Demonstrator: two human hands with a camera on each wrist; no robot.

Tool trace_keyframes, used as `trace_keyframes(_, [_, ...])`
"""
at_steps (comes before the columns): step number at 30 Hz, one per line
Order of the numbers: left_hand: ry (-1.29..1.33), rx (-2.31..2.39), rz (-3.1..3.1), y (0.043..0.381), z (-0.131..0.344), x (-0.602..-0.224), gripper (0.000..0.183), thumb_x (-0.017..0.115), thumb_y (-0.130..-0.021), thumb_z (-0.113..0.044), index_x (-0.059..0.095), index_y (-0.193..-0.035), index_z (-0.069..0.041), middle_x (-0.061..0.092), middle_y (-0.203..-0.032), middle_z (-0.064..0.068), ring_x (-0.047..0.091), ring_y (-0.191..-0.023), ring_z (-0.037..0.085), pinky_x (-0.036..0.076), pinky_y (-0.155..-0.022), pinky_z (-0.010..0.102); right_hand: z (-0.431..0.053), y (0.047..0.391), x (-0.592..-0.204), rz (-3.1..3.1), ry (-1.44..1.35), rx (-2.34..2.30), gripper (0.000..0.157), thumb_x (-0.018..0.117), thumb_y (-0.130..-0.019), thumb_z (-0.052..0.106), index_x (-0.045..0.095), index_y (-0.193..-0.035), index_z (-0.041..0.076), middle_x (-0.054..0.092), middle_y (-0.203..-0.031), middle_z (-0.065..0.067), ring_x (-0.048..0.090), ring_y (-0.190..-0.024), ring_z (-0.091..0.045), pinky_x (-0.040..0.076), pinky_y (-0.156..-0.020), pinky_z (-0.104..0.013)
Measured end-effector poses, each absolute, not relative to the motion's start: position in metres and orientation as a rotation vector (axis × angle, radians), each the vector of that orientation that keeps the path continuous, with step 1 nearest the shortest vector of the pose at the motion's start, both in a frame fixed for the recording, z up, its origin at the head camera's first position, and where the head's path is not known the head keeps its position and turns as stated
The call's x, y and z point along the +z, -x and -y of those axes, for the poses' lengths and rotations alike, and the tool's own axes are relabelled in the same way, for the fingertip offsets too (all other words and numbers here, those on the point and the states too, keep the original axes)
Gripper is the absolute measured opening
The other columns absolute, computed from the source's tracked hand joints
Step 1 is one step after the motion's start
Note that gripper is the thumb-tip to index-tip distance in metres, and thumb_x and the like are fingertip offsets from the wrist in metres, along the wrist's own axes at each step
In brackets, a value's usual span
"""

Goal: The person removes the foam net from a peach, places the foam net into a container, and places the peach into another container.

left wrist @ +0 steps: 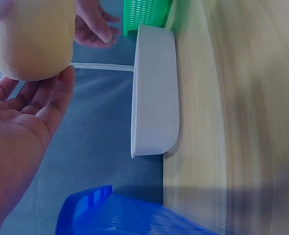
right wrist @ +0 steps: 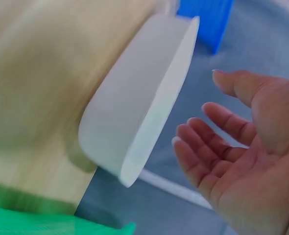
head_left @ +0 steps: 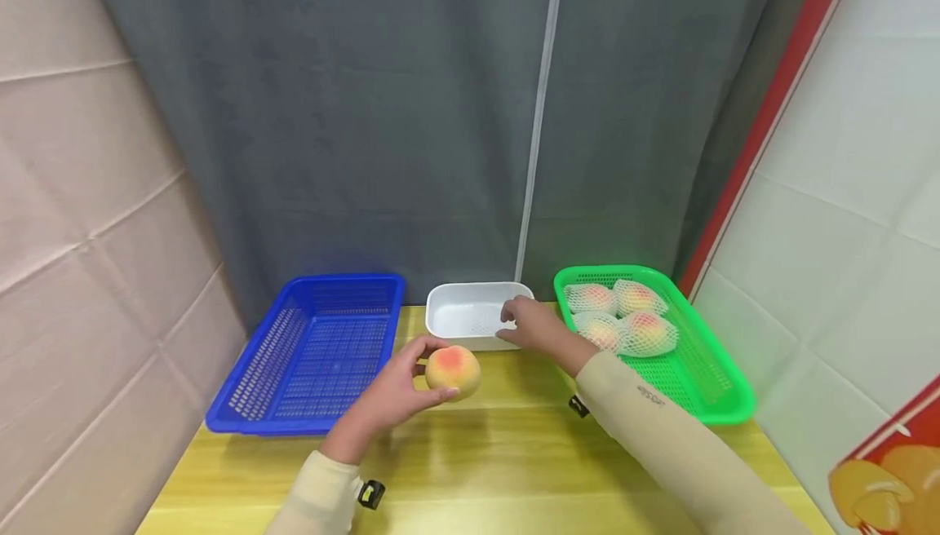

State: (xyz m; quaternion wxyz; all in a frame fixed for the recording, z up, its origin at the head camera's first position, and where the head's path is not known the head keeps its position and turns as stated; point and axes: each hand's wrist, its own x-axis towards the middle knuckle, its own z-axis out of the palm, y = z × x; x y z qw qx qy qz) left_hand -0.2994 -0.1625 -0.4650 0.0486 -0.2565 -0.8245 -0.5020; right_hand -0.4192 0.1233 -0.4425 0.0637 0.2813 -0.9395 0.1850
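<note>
My left hand (head_left: 392,392) holds a bare yellow peach (head_left: 453,373) with a red blush, thumb on the near side and fingers on the far side. The peach is raised above the table in front of a white plastic box (head_left: 470,345). Over the right end of that box hovers my right hand (head_left: 534,324), empty, its fingers loosely bent. In the right wrist view the thumb and fingers stand apart, above the box's rim. A pale mesh-like texture shows on the box's floor.
To the left stands a blue basket (head_left: 294,429) with nothing in it. A green basket (head_left: 723,388) on the right holds several peaches (head_left: 648,333) in white foam nets. Behind the wooden table (head_left: 470,470) hangs a grey curtain (head_left: 367,127); pale walls close both sides.
</note>
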Motion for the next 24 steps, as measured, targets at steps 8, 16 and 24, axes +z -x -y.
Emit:
trace_keyframes(8, [0.830,-1.552,2.530,0.299,0.169,-0.458,0.059,0.097,-0.089,-0.024,0.061,-0.135,-0.017,0.065,-0.135,0.002,0.064,-0.126,0.027,0.057,-0.109,0.042,-0.132,0.359,-0.463,2.799,-0.961,0.620,0.025,0.090,-0.094,0.020,0.073,-0.102,0.003,0.070,-0.099,-0.010,0.068,-0.091,-0.025,0.061,-0.084,-0.043])
trace_keyframes(16, [0.896,-1.534,2.519,0.294,0.181,-0.440,0.059,0.097,-0.087,-0.019,0.062,-0.134,-0.016,0.067,-0.134,0.002,0.068,-0.120,0.023,0.061,-0.102,0.038,-0.148,0.323,-0.493,2.749,-1.132,0.714,0.021,0.088,-0.096,0.017,0.072,-0.103,0.006,0.068,-0.100,-0.007,0.068,-0.093,-0.025,0.060,-0.083,-0.038])
trace_keyframes(24, [0.853,-1.366,2.565,0.292,0.202,-0.428,0.057,0.096,-0.087,-0.026,0.062,-0.133,-0.022,0.068,-0.129,-0.004,0.069,-0.112,0.023,0.058,-0.099,0.043,-0.158,0.305,-0.511,2.790,-1.079,0.874,0.020,0.086,-0.098,0.019,0.071,-0.103,0.007,0.068,-0.100,-0.003,0.069,-0.094,-0.022,0.061,-0.084,-0.035])
